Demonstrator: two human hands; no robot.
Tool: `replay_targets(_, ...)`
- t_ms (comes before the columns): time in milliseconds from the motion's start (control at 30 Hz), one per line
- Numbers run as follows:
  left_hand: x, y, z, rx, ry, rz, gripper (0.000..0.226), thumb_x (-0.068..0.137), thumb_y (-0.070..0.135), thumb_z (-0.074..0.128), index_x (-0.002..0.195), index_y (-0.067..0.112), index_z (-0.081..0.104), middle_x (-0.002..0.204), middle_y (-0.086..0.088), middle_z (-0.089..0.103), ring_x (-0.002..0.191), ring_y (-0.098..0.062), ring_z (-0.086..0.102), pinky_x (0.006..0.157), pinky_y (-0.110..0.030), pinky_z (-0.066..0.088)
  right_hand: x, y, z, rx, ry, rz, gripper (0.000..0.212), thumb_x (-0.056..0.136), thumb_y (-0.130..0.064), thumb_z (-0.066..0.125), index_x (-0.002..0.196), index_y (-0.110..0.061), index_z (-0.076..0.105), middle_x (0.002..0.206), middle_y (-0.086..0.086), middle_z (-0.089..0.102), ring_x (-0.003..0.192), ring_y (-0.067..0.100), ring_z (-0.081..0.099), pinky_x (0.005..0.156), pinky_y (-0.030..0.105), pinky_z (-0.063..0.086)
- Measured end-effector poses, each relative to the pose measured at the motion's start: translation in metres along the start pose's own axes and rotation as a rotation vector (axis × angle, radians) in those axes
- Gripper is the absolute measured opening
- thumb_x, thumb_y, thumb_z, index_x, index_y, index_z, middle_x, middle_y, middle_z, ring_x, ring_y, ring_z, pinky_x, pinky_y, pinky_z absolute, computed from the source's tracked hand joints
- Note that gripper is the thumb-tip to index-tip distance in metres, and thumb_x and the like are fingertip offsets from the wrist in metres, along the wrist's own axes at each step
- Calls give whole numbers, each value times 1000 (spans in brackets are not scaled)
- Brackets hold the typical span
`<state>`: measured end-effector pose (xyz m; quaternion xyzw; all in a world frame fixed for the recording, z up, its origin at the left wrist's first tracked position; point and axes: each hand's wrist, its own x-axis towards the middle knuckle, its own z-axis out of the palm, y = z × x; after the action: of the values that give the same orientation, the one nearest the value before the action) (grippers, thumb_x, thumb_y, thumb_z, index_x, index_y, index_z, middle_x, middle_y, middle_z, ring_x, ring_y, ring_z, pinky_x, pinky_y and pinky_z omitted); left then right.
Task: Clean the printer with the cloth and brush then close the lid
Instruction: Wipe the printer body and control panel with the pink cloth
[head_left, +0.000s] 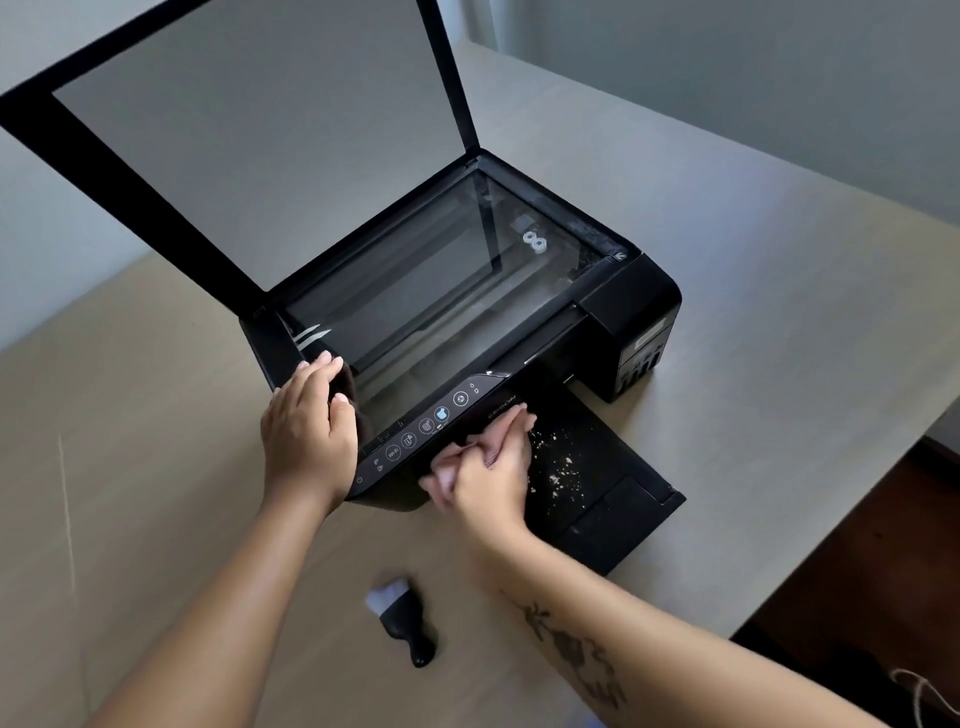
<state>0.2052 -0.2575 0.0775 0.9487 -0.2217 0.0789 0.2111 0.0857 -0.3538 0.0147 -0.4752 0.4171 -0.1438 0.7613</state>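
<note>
A black printer (634, 306) stands on the table with its scanner lid (249, 156) raised, baring the glass (431, 280). My left hand (306, 431) rests flat on the printer's front left corner, fingers over the edge of the glass. My right hand (493, 462) presses a crumpled pink cloth (444, 475) against the front face, just below the control panel (431, 421). The pulled-out output tray (623, 493) carries pale crumbs (558, 462) to the right of that hand. A small black brush (408, 618) with white bristles lies on the table near me.
The beige table (753, 260) ends in an edge at the right, with dark floor (883, 571) beyond. Grey walls stand behind the printer. A cord loop (930, 696) shows at the bottom right corner.
</note>
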Motion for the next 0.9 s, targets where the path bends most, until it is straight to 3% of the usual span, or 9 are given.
replay_targets(100, 0, -2, 0, 5, 7, 6, 50, 86, 23, 33, 130, 11, 54, 143, -7, 48, 137, -26, 36, 115, -41, 23, -45, -15, 5, 27, -149, 107, 23, 103, -22, 33, 119, -35, 43, 59, -10, 60, 51, 11, 56, 50, 29, 49)
replay_targets(200, 1, -3, 1, 11, 9, 24, 50, 86, 22, 34, 129, 9, 55, 142, -10, 50, 136, -29, 38, 114, -42, 25, -62, -20, 11, 71, -197, 101, 59, 96, -12, 40, 123, -63, 32, 113, -42, 42, 105, 5, 62, 74, 36, 57)
replay_targets(233, 1, -3, 1, 11, 11, 26, 50, 86, 22, 34, 129, 8, 55, 142, -10, 50, 136, -29, 38, 114, -41, 25, -51, -24, 12, 81, -148, 94, 61, 91, -10, 43, 123, -61, 31, 124, -34, 38, 113, 13, 58, 81, 36, 55)
replay_targets(333, 1, -2, 2, 9, 8, 18, 51, 86, 23, 34, 130, 10, 55, 143, -8, 49, 137, -27, 37, 114, -39, 24, -1, -34, 1, 135, 60, 36, 39, 82, -12, 42, 114, -32, 42, 115, 14, 46, 71, 26, 58, 56, 38, 55)
replay_targets(400, 0, -1, 1, 4, 12, 16, 50, 86, 23, 34, 131, 11, 54, 143, -7, 49, 137, -26, 36, 115, -39, 23, 25, -44, -13, 141, 202, -28, 53, 85, -12, 39, 132, -34, 41, 127, 9, 47, 72, 24, 63, 51, 35, 54)
replay_targets(500, 2, -2, 2, 0, 21, 18, 50, 86, 22, 34, 130, 11, 55, 142, -7, 50, 137, -25, 37, 115, -38, 23, 26, -45, -17, 28, 255, -253, 70, 83, -23, 41, 142, -58, 25, 153, -18, 22, 134, 17, 44, 99, 51, 49)
replay_targets(667, -1, -1, 1, 4, 21, 23, 49, 86, 21, 35, 129, 11, 55, 141, -7, 50, 136, -26, 38, 114, -39, 24, -3, -7, 1, 56, -22, 2, 69, 81, -24, 48, 133, -64, 30, 136, -15, 34, 124, 21, 53, 75, 46, 58)
replay_targets(833, 1, -1, 1, 2, 27, 22, 49, 86, 20, 35, 129, 10, 55, 141, -7, 51, 136, -26, 38, 114, -36, 23, 35, -60, -23, 107, 257, -304, 65, 90, -14, 42, 148, -41, 28, 149, -15, 23, 100, -4, 62, 86, 33, 56)
replay_targets(900, 1, -1, 1, 4, 28, 19, 49, 86, 21, 36, 129, 11, 56, 141, -7, 51, 136, -26, 38, 113, -36, 23, 39, -64, -25, 107, 286, -303, 67, 88, -15, 42, 148, -41, 27, 150, -14, 22, 105, 7, 62, 85, 41, 57)
